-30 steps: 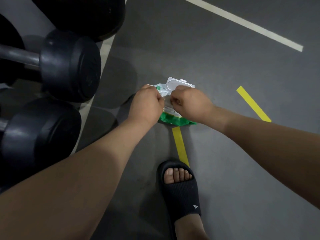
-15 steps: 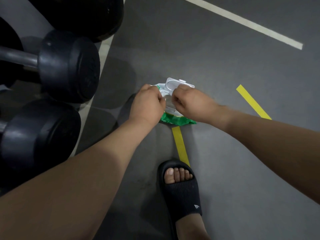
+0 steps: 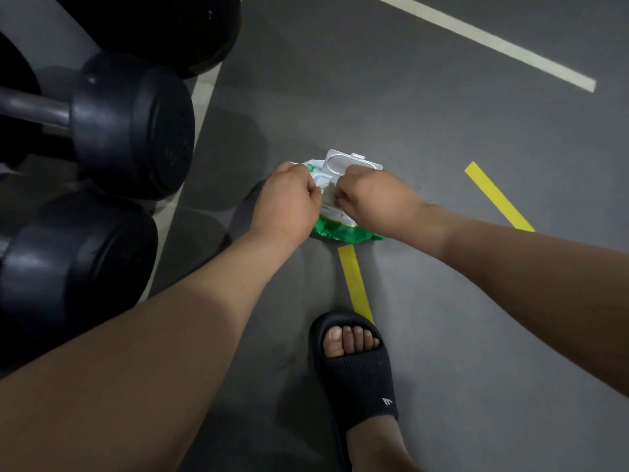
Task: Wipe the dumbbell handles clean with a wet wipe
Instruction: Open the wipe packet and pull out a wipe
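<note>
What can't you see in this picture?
All in the head view:
- Pack opening: covered by the left hand, which holds the pack, and the right hand; whether a wipe is pinched is unclear.
- Pack print: too small, mostly covered.
- Handle: cut off by the left edge.
- Top dumbbell: cut off by the top edge.

Floor (image 3: pixel 425 137) is dark grey, matte, slightly scuffed. White painted line (image 3: pixel 476 39) runs diagonally across the upper right and ends square. Two yellow tape strips: one right of centre (image 3: pixel 497 195), one lower centre (image 3: pixel 355 284). Pale border strip (image 3: pixel 203 103) runs diagonally down from top centre to the left side, with a lighter grey surface (image 3: pixel 51 28) in the upper left. Light is dim, shadows soft.
</note>
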Demonstrator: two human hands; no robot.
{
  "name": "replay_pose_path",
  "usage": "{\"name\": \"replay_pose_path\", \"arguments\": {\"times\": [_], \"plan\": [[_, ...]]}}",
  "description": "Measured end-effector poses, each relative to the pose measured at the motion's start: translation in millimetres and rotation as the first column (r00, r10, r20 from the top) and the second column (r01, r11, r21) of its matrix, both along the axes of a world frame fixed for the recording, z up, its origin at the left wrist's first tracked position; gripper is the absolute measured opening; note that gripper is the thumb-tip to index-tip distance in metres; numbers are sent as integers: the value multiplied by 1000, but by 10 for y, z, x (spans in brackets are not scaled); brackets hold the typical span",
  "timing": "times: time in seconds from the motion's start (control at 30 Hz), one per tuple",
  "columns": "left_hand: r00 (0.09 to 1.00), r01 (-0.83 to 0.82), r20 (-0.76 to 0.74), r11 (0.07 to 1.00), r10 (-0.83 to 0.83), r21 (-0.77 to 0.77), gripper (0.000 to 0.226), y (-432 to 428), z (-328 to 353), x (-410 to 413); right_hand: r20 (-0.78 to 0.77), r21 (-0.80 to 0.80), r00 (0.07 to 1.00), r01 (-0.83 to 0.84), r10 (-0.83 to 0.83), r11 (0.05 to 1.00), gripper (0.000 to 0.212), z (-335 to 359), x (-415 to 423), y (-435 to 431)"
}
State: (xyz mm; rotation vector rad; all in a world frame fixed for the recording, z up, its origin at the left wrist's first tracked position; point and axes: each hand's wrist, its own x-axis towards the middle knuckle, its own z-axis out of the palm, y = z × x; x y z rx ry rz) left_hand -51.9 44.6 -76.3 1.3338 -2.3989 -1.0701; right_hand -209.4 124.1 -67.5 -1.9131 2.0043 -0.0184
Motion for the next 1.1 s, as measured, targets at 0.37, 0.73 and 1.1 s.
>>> {"name": "replay_pose_path", "arguments": {"times": [0.37, 0.73, 1.1], "plan": [[1000, 26, 13, 1000, -26, -9, 11, 10, -18, 4, 141, -42, 990, -9, 15, 999, 37, 110, 8, 36], [999, 31, -18, 999, -31, 5, 8, 46, -45, 23, 434, 147, 748, 490, -501, 859, 19, 142, -115, -15], [995, 96, -9, 988, -96, 118, 30, 47, -44, 35, 715, 167, 428, 663, -553, 730, 21, 358, -54, -118]]}}
